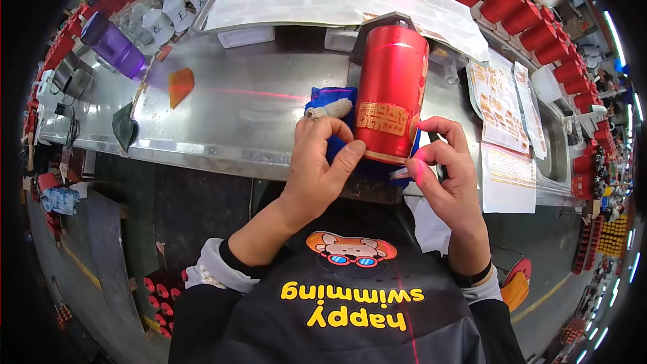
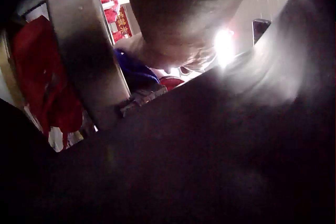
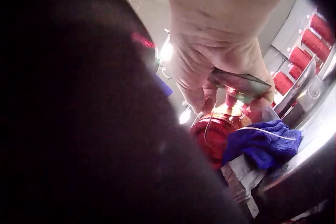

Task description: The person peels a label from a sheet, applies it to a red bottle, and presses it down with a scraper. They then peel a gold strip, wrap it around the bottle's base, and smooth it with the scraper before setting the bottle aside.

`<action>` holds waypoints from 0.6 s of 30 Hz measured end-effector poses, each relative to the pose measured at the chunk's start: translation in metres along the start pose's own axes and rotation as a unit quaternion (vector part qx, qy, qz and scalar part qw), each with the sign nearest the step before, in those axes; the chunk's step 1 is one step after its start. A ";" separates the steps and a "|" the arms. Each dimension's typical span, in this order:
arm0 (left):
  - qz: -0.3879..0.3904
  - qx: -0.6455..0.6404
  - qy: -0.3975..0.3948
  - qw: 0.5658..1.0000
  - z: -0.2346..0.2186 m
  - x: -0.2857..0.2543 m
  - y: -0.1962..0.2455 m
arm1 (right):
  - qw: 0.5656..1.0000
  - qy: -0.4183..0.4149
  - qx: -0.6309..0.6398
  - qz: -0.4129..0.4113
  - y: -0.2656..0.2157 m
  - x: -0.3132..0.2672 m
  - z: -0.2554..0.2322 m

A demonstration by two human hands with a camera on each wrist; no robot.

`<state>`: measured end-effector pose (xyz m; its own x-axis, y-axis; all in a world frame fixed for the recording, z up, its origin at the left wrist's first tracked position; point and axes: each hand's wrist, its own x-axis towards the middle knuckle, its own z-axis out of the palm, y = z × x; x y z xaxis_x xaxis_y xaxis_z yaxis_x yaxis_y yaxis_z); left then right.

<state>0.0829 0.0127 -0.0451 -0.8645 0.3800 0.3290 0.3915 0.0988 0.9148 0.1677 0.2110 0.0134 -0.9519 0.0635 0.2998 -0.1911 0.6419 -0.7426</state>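
Right grip curled round a flat greenish piece, beside a red cylinder

The flat greenish piece is held within the right fingers, while the thumb and forefinger tips are set near each other at the cylinder's lower right edge; whether anything more is pinched there cannot be told. By the left grip, the lower left edge is met with the thumb tip, the other fingers being bent; whether anything is pinched on that side cannot be told either.

The red cylinder is positioned directly in front of the person, over a blue cloth at the near edge of the metal surface, with its base end turned toward the body. Its side is marked with a gold pattern. An off-white roll is seen just beside the left fingers. Farther left, an orange flat piece and a purple cup are placed; to the right, gold-printed sheets are laid out.
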 end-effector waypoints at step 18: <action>0.000 0.036 -0.021 0.999 0.001 0.001 -0.001 | 0.998 -0.028 -0.001 -0.059 -0.021 0.005 -0.008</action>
<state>0.0824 0.0142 -0.0462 -0.8511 0.4183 0.3172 0.4141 0.1636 0.8954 0.1684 0.2043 0.0351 -0.9349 -0.0552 0.3506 -0.3017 0.6436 -0.7034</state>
